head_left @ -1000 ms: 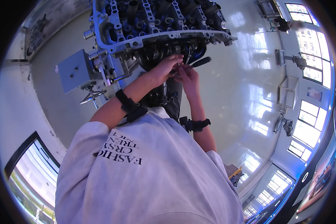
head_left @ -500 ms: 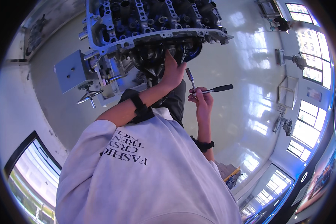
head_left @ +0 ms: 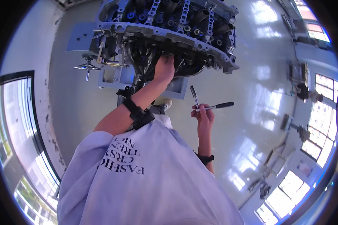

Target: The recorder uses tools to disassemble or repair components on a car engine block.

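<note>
An engine cylinder head (head_left: 165,32) fills the top of the head view, its open upper side showing bores and metal bridges. Along its near side runs a dark, glossy exhaust manifold (head_left: 141,56) with curved pipes. My left hand (head_left: 164,69) reaches up among those pipes, and its fingertips are hidden there. Lower and to the right, my right hand (head_left: 204,116) is closed around the head of a ratchet wrench (head_left: 224,105). The wrench's black grip points right, while its socket end sticks up and slightly left, apart from the engine.
Left of the engine are a grey box (head_left: 80,37) and a handwheel (head_left: 87,68) on the stand. A grey tray (head_left: 176,90) lies below the manifold. My shoe (head_left: 168,104) shows on the floor. Other equipment stands along the windowed right wall.
The view has shifted, so more of the engine shows. My left thumb, visible before, is now mostly tucked among the manifold pipes. My right hand keeps hold of the ratchet wrench.
</note>
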A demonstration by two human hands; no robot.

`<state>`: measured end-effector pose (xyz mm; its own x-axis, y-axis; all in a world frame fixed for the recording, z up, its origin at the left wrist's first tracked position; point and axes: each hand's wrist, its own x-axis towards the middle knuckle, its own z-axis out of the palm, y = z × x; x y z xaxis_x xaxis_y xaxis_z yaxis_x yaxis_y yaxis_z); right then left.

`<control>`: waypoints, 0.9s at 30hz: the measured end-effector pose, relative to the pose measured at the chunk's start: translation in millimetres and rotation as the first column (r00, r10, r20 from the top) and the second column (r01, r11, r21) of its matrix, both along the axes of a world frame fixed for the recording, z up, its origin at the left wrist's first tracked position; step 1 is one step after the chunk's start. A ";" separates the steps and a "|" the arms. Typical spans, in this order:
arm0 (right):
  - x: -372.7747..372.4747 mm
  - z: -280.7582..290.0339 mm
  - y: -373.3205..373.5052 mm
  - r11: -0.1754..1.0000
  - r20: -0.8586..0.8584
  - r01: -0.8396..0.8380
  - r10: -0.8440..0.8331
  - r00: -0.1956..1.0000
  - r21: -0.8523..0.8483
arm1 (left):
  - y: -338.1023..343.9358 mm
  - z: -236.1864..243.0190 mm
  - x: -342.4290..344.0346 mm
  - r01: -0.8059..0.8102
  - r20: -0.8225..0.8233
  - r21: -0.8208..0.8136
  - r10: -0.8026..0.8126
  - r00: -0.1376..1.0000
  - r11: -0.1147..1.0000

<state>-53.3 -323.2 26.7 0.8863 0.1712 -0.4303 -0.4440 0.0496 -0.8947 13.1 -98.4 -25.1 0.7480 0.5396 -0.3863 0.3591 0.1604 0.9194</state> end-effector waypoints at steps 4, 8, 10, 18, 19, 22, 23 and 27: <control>2.5 -17.5 -47.3 0.991 -0.022 -0.127 0.128 0.992 0.046 | 6.9 13.2 7.4 -0.018 -0.228 -0.003 0.016 0.973 1.000; 5.0 -30.1 -89.2 0.981 -0.015 -0.192 0.192 0.981 -0.011 | 8.1 32.4 6.1 0.003 -0.254 -0.177 -0.049 0.966 0.984; 7.1 -34.2 -101.8 0.983 -0.025 -0.180 0.181 0.983 0.043 | -0.2 33.3 0.0 0.037 -0.224 -0.034 -0.044 0.974 0.999; 17.3 -45.7 -130.4 0.960 0.059 -0.271 0.267 0.962 0.073 | -11.8 2.8 -2.2 -0.047 -0.002 0.269 0.049 0.999 0.962; 19.5 -46.3 -134.0 0.968 0.037 -0.249 0.248 0.968 0.034 | -10.9 1.3 -0.7 -0.082 0.067 0.295 0.065 0.996 0.952; 24.0 -47.4 -143.8 0.967 0.054 -0.254 0.254 0.966 -0.012 | -5.7 5.1 1.3 0.066 -0.117 0.268 -0.035 0.992 0.961; 25.4 -47.7 -146.3 0.971 0.042 -0.239 0.239 0.970 -0.005 | -3.5 8.4 1.9 0.058 -0.098 0.265 -0.032 0.995 0.962; 29.5 -51.7 -150.2 0.966 0.037 -0.255 0.253 0.967 0.041 | 0.5 18.8 -3.2 0.200 -0.219 0.148 -0.165 0.962 0.969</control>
<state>-23.8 -473.4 -25.0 0.8241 0.4109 -0.3898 -0.4191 -0.0207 -0.9077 9.8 -97.8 -6.3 0.7543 0.4715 -0.4569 0.5504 -0.0748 0.8315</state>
